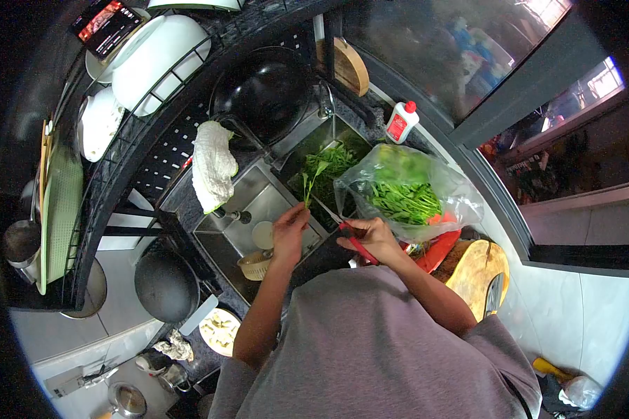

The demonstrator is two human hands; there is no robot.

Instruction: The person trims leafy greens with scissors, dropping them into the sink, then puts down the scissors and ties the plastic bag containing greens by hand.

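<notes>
A dark worktop (182, 202) holds a double sink (234, 234), greens (332, 162) heaped in its right basin and a basket (254, 267) in the left. The left hand (291, 225) pinches a leafy sprig (317, 176) upright near the divider. The right hand (374, 241) is closed round the red handles of scissors (357, 244), blades pointing toward the sprig. From the sink, a wok (264, 91) sits at eleven o'clock, a bottle (400, 124) at two, a bag of greens (449, 192) at three and a bowl (220, 331) at seven.
</notes>
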